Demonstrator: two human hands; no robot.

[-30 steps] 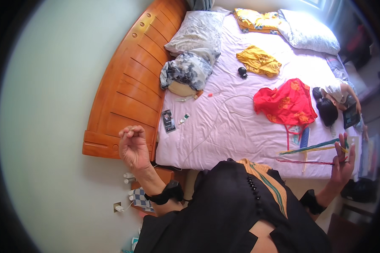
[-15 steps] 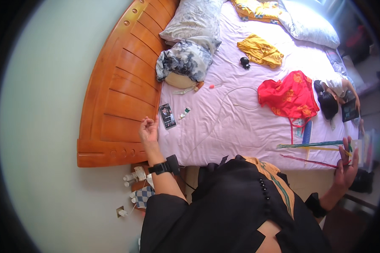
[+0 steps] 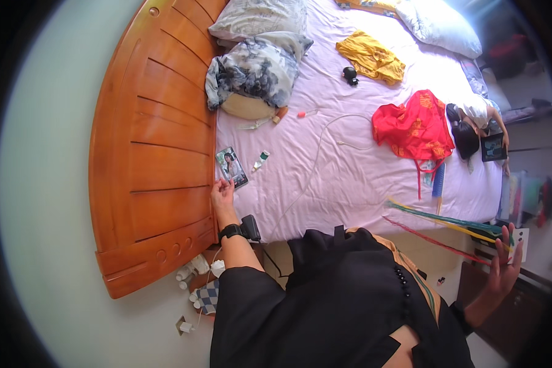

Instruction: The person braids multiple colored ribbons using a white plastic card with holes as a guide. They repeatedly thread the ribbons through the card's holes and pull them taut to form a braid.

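My left hand [image 3: 222, 197] is at the lower end of a smartphone [image 3: 232, 167] lying on the bed by the headboard. Its fingertips are over or on the lit screen, loosely extended, gripping nothing. Far to the right, my right hand [image 3: 503, 270] is raised with fingers upright. Long coloured strands run from between its fingers leftward: a green strand [image 3: 435, 216], a yellow strand [image 3: 466, 230] and a red strand [image 3: 432, 241]. A white card [image 3: 521, 240] shows behind those fingers; whether I hold it, I cannot tell. A small green-and-white tube [image 3: 261, 160] lies beside the phone.
The wooden headboard [image 3: 165, 159] borders the bed on the left. A red garment [image 3: 417, 129], a yellow cloth [image 3: 374, 56], a thin white cable [image 3: 320, 156] and pillows [image 3: 264, 67] lie on the pink sheet [image 3: 325, 202]. Another person [image 3: 472, 126] with a tablet [image 3: 494, 148] is at the right edge.
My left hand has come onto the phone's lower end, and the phone screen's picture differs. The strands slant more and look more spread. The whole view has shifted.
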